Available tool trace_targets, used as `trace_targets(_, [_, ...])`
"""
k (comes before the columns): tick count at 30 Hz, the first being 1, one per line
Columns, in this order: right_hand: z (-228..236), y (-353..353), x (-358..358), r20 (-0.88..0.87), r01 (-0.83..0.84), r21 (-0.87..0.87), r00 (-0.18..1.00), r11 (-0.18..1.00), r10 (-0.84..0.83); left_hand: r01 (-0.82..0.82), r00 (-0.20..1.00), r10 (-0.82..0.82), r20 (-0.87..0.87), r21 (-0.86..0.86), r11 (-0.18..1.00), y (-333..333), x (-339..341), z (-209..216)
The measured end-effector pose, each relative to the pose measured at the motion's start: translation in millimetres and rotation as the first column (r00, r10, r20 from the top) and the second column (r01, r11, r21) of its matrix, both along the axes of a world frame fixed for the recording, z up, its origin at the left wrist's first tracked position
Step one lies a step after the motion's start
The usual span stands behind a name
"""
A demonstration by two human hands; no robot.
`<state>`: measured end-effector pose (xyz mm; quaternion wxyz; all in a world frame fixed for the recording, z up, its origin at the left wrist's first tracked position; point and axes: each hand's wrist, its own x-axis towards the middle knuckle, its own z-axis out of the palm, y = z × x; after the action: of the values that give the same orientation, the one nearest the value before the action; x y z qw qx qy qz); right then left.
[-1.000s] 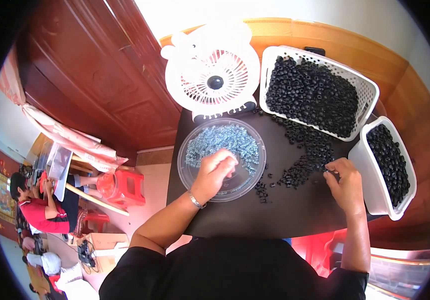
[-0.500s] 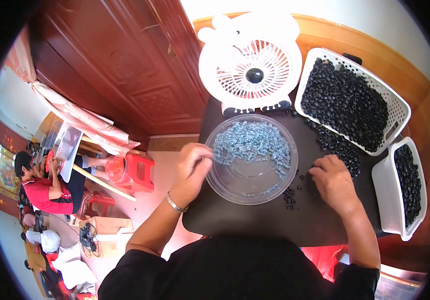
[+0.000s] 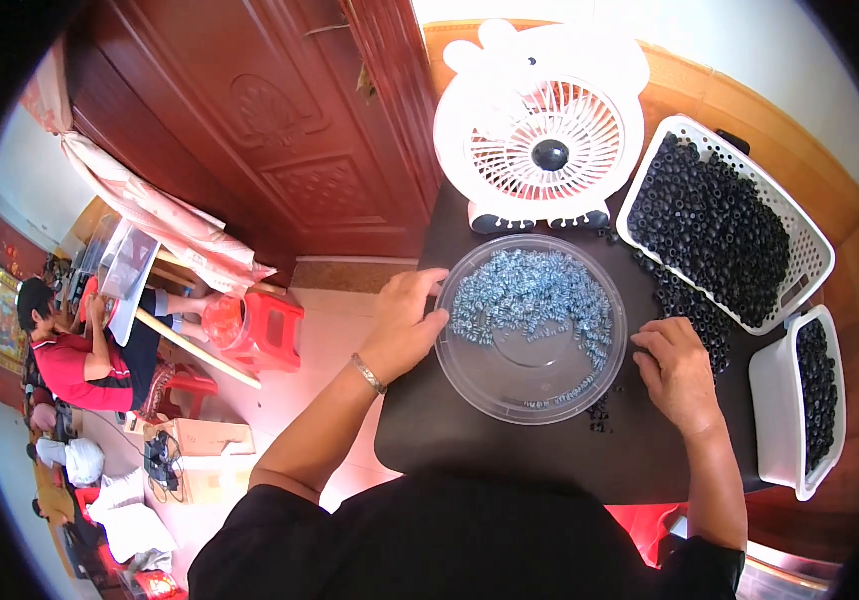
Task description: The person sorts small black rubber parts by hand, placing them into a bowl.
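Observation:
A round clear plastic tub (image 3: pixel 485 388) stands on the dark table, with many small bluish, shiny coil-like pieces (image 3: pixel 530 290) heaped toward its far side. At its left rim is my left hand (image 3: pixel 405 325), thumb and forefinger spread apart and nothing visible between them. My right hand (image 3: pixel 685 375) is just off the tub's right side, palm down. Its fingers are loosely bent, with the thumb apart from the forefinger; I see nothing held, though the palm is hidden. Small black bits (image 3: pixel 601 412) lie between that hand and the tub's near right rim.
A white basket (image 3: pixel 800 240) of black rings tilts at the far right, with loose rings (image 3: pixel 695 310) spilled beside it. Nearer stands a white bin (image 3: pixel 775 425) of black pieces. A white animal-shaped fan (image 3: pixel 450 110) stands behind the tub. Another person (image 3: pixel 80 365) sits far left.
The view has shifted, so the table appears farther right and slightly lower. Relative to the tub, my right hand has come closer to its rim. My left thumb and forefinger have spread wider.

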<state>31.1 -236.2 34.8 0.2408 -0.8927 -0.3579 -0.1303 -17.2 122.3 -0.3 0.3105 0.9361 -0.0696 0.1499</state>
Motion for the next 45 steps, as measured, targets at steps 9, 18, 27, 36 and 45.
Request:
trace_targets(9, [-5, 7, -2, 0.002, -0.016, -0.009, 1.0, 1.0, 0.016, -0.151, 0.974, -0.034, -0.224, -0.753, 0.64, 5, 13, -17])
trace_targets(18, [-13, 13, -4, -0.084, -0.019, 0.087, 0.996, 0.996, 0.026, -0.306, 0.913, -0.036, -0.406, -0.743, 0.595, -4, -13, 7])
trace_targets(27, [-7, 24, 8, -0.11, -0.078, 0.099, 0.99, 0.992, 0.089, -0.391, 0.914, 0.099, -0.394, -0.787, 0.476, 41, -33, 2])
trace_targets(36, [-1, 41, -30, -0.158, -0.207, 0.002, 0.966, 0.978, 0.205, -0.416, 0.909, 0.192, -0.37, -0.829, 0.373, 73, -51, -10])
trace_targets(45, [-29, 20, -18, 0.148, -0.126, -0.17, 0.977, 0.977, 0.152, -0.408, 0.912, 0.194, -0.36, -0.836, 0.366, 63, -44, -9])
